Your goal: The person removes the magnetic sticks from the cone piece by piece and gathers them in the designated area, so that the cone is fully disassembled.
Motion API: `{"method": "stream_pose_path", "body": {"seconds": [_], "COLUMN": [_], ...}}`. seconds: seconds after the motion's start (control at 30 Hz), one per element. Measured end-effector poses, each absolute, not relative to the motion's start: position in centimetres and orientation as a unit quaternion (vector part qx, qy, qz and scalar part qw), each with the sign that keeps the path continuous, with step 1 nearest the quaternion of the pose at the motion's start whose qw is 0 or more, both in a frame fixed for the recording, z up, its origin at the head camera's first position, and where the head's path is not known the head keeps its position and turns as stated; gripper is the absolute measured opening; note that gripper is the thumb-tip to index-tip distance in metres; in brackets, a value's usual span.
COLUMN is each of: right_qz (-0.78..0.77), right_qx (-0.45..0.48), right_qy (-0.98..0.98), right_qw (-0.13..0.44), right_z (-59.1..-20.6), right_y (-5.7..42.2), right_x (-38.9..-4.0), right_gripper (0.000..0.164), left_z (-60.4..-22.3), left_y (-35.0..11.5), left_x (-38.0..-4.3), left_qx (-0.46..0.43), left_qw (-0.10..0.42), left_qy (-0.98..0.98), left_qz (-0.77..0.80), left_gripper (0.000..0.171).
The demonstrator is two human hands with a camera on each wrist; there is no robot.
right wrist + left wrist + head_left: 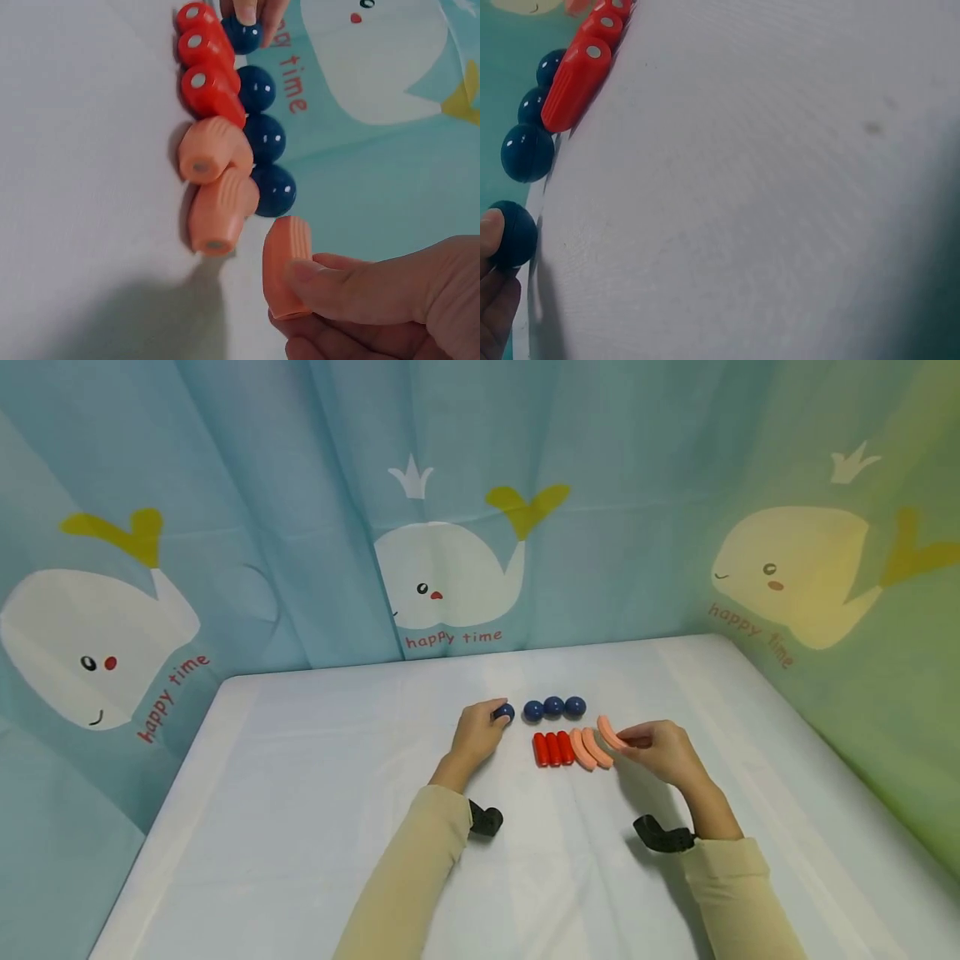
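My left hand (477, 732) pinches a dark blue ball (505, 712) between thumb and fingers, at the left end of a row of three more blue balls (553, 707). In the left wrist view the held ball (515, 234) sits just apart from the row. My right hand (660, 748) pinches a curved orange-pink piece (283, 266) by one end, tilted, beside two like curved pieces (591, 749). Three red rods (553, 749) lie side by side left of those, nearer me than the balls. Pale discs (198, 80) show on the ends of the rods.
Everything lies on a white-covered table (315, 827). Behind it and along the sides hangs a blue-green curtain (300, 593) printed with whales. A black curved mount (486, 820) sits at the left wrist, and another black mount (663, 835) at the right.
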State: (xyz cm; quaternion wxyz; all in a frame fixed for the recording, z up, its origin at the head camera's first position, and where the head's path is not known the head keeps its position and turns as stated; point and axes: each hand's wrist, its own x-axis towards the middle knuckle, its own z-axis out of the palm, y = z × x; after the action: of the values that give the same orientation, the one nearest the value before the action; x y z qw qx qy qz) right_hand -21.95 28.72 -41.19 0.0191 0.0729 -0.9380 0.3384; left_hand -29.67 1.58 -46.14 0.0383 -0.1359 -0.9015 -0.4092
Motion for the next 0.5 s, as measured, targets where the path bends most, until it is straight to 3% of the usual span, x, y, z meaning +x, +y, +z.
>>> {"method": "stream_pose_path", "body": {"seconds": [0.27,0.5], "right_qz": [0.32,0.314], "right_qx": [0.052,0.078], "right_qy": [-0.946,-0.946], "right_qw": [-0.02,-0.002], "right_z": [-42.1,-42.5], "right_y": [29.2,28.8], "right_x": [-22.4,-22.6], "right_gripper": [0.022,0.021], "left_z": [-45.9,-45.6], "left_y": [1.9,2.1], "left_x": [-30.0,-29.9], "left_qx": [-0.145,-0.154], "left_qw": [0.042,0.042], "left_qy": [-0.907,-0.909], "left_qz": [-0.394,-0.386], "left_gripper": [0.032,0.031]}}
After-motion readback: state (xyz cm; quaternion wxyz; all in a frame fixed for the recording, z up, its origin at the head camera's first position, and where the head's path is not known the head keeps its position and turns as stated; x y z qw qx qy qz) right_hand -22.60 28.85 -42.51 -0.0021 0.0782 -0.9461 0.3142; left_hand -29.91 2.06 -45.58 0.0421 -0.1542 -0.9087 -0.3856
